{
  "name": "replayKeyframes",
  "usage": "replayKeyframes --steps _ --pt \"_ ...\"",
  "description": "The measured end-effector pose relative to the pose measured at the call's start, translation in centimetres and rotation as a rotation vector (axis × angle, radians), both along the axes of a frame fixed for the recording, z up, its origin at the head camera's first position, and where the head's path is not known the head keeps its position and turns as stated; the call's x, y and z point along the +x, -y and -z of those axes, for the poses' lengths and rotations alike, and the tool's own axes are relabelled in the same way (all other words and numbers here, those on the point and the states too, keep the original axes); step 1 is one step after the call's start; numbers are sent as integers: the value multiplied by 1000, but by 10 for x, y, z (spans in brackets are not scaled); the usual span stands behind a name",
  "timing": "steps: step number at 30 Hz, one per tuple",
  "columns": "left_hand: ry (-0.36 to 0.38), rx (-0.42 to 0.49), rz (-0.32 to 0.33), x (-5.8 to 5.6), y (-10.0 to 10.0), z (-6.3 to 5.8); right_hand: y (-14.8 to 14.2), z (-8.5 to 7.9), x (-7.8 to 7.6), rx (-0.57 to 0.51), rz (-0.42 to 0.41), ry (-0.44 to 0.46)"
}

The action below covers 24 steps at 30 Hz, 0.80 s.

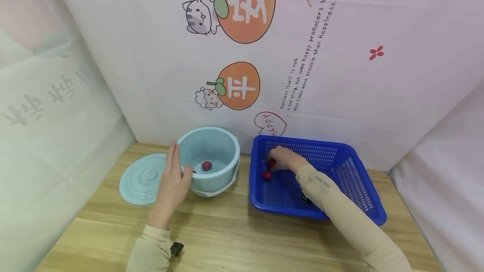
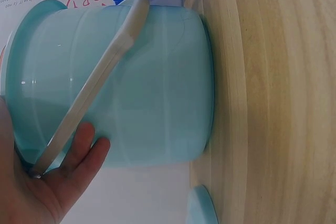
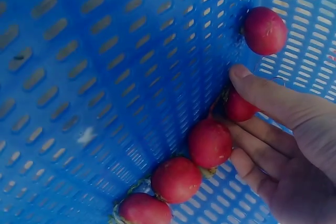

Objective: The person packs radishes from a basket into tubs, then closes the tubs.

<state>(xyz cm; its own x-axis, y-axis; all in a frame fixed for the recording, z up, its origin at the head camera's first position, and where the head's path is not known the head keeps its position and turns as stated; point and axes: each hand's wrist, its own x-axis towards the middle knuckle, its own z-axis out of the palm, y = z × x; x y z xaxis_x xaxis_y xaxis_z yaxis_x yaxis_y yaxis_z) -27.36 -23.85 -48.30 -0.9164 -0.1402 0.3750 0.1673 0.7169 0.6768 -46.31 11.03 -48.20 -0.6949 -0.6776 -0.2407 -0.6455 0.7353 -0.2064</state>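
Observation:
My left hand (image 1: 175,181) rests against the near left side of a light blue bucket (image 1: 213,183), its fingers fairly straight. In the left wrist view, fingers touch the bucket wall under the pale handle (image 2: 100,77). A red radish (image 1: 206,166) lies inside the bucket, and another shows partly behind the rim. My right hand (image 1: 283,158) reaches into a blue plastic basket (image 1: 366,179). Between its thumb and fingers it pinches a radish (image 3: 241,106). Close by in the right wrist view are several others, including a radish (image 3: 210,142) at the fingertips and one (image 3: 265,31) past the thumb.
A light blue round lid (image 1: 140,179) lies on the wooden table (image 1: 223,238) left of the bucket, partly behind my left hand. A printed white cloth (image 1: 340,74) hangs behind the basket and bucket. More white cloth stands at both sides.

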Motion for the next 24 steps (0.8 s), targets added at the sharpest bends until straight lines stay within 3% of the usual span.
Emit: replayKeyframes --steps 24 --pt "-2 -2 -1 1 -2 -1 -1 -2 2 -42 31 43"
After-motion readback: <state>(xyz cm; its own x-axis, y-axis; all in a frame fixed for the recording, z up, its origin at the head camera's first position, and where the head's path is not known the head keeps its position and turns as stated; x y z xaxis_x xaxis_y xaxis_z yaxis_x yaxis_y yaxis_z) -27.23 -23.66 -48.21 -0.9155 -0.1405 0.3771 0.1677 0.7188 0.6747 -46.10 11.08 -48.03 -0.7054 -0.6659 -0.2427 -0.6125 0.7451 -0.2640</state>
